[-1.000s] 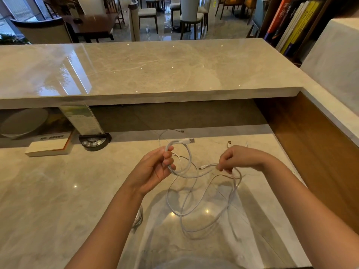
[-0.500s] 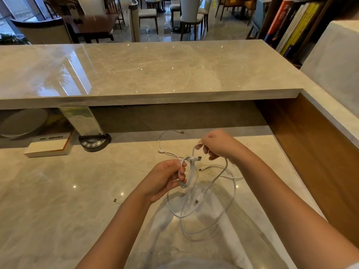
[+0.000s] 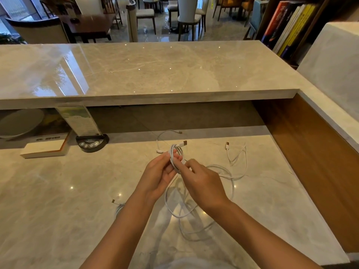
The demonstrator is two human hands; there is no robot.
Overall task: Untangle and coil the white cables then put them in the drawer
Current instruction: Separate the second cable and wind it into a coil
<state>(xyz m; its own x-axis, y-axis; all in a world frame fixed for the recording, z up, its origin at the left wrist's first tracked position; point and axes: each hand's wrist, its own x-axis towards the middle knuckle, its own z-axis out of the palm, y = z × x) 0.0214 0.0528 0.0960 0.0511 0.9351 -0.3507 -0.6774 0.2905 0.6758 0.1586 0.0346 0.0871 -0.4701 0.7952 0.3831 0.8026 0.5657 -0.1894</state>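
Observation:
My left hand (image 3: 158,174) holds a bunch of white cable loops (image 3: 175,152) upright, with a USB plug sticking out at the top. My right hand (image 3: 202,183) pinches the same cable just beside it, fingers meeting the left hand's. Slack white cable (image 3: 231,183) trails from my hands in wide loops over the marble desk, down toward me and out to the right. A loose end with a USB plug (image 3: 227,145) lies at the right. Another thin white cable (image 3: 165,133) lies behind my hands. No drawer is in view.
A coiled cable with a plug (image 3: 117,205) peeks out from under my left forearm. A raised marble counter (image 3: 147,74) runs across the back. Under it stand a black base with a sign (image 3: 91,141) and a white box (image 3: 45,147). A wooden panel (image 3: 314,152) closes the right.
My right hand came back from the far side and joined the left hand at the loops. Another turn of cable is gathered in the left hand, and both hands sit closer together.

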